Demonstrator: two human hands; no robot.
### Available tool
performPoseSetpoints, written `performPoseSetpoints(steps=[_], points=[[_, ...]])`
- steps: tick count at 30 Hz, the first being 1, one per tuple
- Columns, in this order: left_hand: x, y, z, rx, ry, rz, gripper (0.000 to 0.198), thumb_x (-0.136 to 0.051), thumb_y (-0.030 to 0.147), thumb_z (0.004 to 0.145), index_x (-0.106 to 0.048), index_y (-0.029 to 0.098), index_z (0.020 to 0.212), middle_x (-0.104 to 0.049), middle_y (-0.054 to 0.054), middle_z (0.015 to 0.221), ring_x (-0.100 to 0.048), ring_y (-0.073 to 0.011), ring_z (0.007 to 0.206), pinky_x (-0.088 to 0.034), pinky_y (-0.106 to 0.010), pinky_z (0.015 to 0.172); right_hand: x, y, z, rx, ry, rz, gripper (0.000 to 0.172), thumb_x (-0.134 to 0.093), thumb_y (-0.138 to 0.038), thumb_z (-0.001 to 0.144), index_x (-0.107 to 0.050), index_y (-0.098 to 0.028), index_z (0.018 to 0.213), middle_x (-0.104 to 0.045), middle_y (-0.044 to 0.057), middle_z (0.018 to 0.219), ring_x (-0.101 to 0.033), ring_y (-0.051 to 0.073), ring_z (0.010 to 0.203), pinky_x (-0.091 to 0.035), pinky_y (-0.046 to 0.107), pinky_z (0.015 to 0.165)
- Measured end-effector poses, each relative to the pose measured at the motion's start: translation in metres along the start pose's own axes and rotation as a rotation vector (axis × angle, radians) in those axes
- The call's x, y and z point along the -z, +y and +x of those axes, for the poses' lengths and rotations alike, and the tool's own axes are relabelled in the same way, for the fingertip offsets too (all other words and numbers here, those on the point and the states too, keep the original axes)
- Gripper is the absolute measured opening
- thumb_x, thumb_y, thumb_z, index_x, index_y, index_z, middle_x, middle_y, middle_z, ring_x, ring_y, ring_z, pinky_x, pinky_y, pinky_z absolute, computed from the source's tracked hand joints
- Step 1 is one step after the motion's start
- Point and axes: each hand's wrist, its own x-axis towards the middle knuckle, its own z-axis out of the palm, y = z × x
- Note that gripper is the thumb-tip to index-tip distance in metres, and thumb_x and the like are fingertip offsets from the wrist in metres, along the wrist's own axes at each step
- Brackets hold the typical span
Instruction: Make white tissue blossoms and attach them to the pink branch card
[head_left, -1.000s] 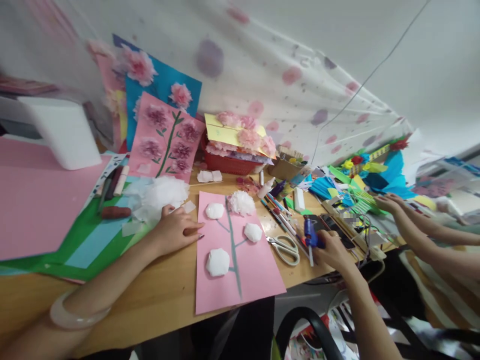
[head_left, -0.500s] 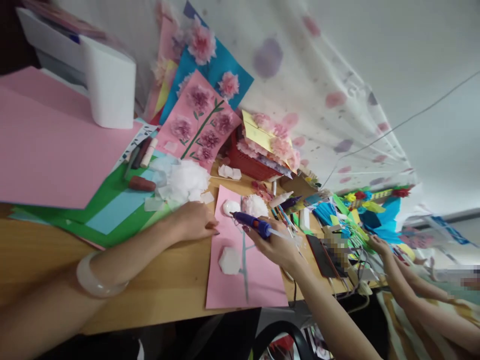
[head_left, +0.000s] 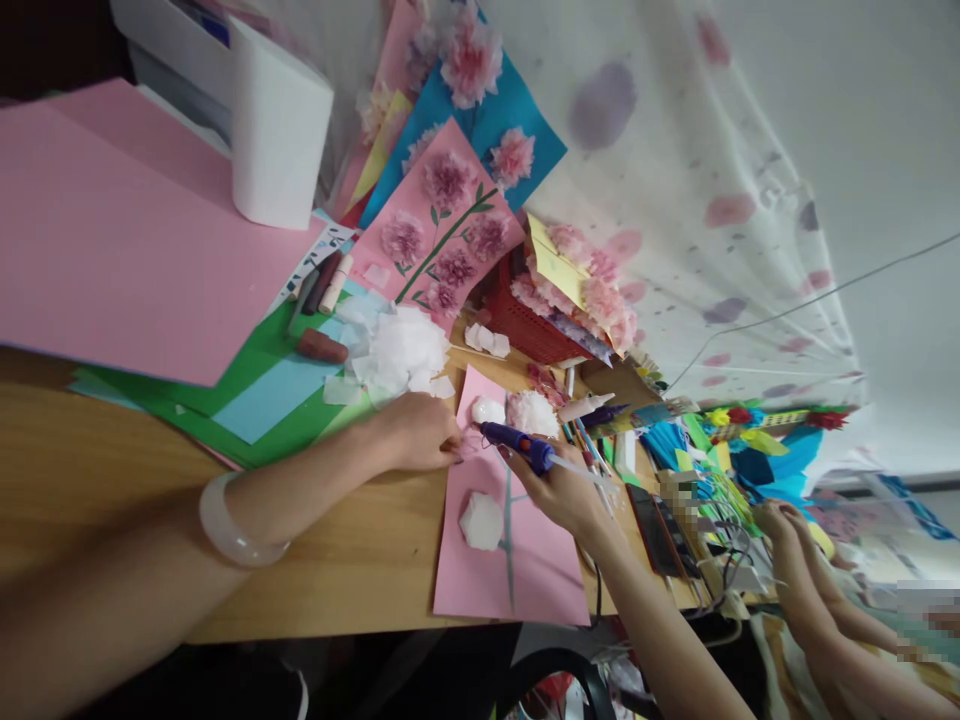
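My right hand grips a blue hot glue gun, its clear glue stick poking out of the back. The nozzle points at the lower edge of a small white paper disc on a pink card. My left hand has its fingers curled at the card's left edge, close to the nozzle; something pale may be at the fingertips, but I cannot make it out. The card also carries a ruffled pale tissue flower, a white many-sided paper piece and a painted grey-green stem.
White tissue pieces are heaped on green paper at left. Behind stand a finished pink flower card and a red basket. Pens and a dark phone lie at right, near a co-worker's hands.
The view has swung, so the scene sits further right. My left fingertips have come closer to the nozzle. The nozzle has slipped slightly left against the disc. The co-worker's hands have drawn together.
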Motion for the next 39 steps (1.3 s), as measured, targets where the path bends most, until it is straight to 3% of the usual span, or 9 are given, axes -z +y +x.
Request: performPoseSetpoints(steps=[5,16,25,28,33,39], points=[[-0.003,-0.001,0.000,-0.014,0.050,0.003,0.042,-0.049,0.045,0.091,-0.075,0.023,0.068,-0.076,-0.007,0.074,-0.068,-0.0243,0.072,-0.033,-0.032,0.059,-0.002,0.004,-0.001,-0.025,-0.019,-0.045,0.040,-0.049,-0.053,0.090,-0.060,-0.022,0.068,-0.065,0.004,0.063,-0.056,0.017,0.055,-0.035,0.027,0.053],[-0.004,-0.001,0.001,-0.017,0.027,-0.013,0.028,-0.055,0.034,0.085,-0.074,0.022,0.069,-0.076,-0.006,0.073,-0.068,-0.0244,0.072,-0.038,-0.033,0.066,0.001,0.004,-0.006,0.002,-0.002,-0.032,0.035,-0.050,-0.047,0.089,-0.057,-0.022,0.065,-0.063,0.005,0.063,-0.056,0.017,0.056,-0.036,0.027,0.054],[-0.003,-0.002,0.000,-0.021,0.026,0.019,0.026,-0.056,0.036,0.085,-0.077,0.023,0.075,-0.074,-0.006,0.071,-0.066,-0.0247,0.072,-0.036,-0.032,0.060,0.000,0.011,-0.013,-0.035,0.003,-0.017,0.038,-0.050,-0.050,0.089,-0.053,-0.022,0.064,-0.060,0.004,0.061,-0.052,0.016,0.053,-0.036,0.028,0.052],[-0.002,-0.002,0.000,-0.013,0.002,0.020,0.025,-0.056,0.035,0.085,-0.077,0.024,0.075,-0.073,-0.005,0.070,-0.066,-0.0240,0.072,-0.036,-0.032,0.061,-0.002,0.014,-0.013,-0.114,-0.010,0.067,0.042,-0.050,-0.055,0.088,-0.053,-0.022,0.062,-0.058,0.003,0.055,-0.051,0.016,0.049,-0.037,0.028,0.049],[-0.004,-0.004,0.000,-0.009,-0.003,0.012,0.026,-0.056,0.036,0.085,-0.075,0.024,0.072,-0.073,-0.004,0.068,-0.065,-0.0218,0.068,-0.034,-0.031,0.059,-0.001,0.020,-0.008,-0.383,-0.095,0.413,0.051,-0.047,-0.064,0.088,-0.057,-0.020,0.063,-0.055,0.000,0.047,-0.051,0.013,0.040,-0.037,0.025,0.041],[-0.005,-0.005,0.000,-0.010,0.002,0.018,0.025,-0.057,0.038,0.085,-0.076,0.026,0.074,-0.072,-0.003,0.068,-0.066,-0.0217,0.069,-0.035,-0.031,0.060,0.002,0.032,-0.003,-0.433,-0.098,0.524,0.057,-0.047,-0.065,0.088,-0.059,-0.019,0.056,-0.057,0.001,0.047,-0.052,0.012,0.041,-0.039,0.024,0.043]])
